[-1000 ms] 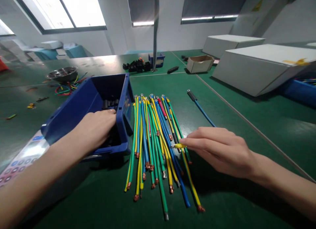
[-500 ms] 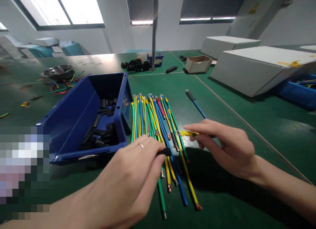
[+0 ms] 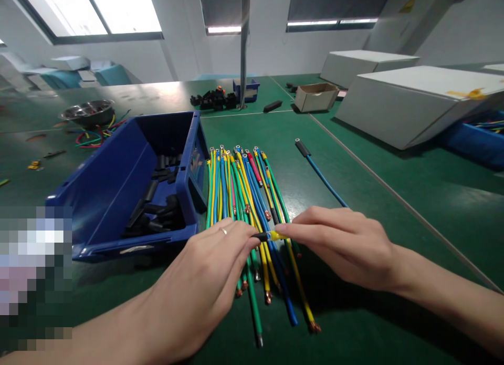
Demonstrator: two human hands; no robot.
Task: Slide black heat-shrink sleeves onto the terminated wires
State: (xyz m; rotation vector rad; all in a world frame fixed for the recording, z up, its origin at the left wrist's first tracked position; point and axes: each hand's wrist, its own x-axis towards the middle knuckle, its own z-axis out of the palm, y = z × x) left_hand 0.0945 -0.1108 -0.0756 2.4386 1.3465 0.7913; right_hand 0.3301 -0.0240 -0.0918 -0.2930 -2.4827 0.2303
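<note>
My left hand [image 3: 214, 273] is closed on a short black sleeve [image 3: 260, 237], pinched between thumb and fingers. My right hand [image 3: 346, 244] grips a yellow wire [image 3: 276, 235] near its end; its lug meets the open end of the sleeve, and I cannot tell how far it is inside. Beneath both hands lies a row of cut wires [image 3: 236, 181] in yellow, green, blue and red, several with ring lugs at the far end and bare copper at the near end. Beyond my right hand, a blue wire [image 3: 325, 181] carries a black sleeve below its ring lug.
A blue bin [image 3: 98, 170] holding loose black sleeves stands left of the wires. Farther back are a metal bowl [image 3: 88, 113], a pole [image 3: 244, 50], black parts [image 3: 214, 98] and a small cardboard box [image 3: 315, 97]. Large white boxes [image 3: 397, 107] stand at the right.
My right hand has moved left with the yellow wire, bringing its lug from a gap away up to the black sleeve. My left hand still holds the sleeve.
</note>
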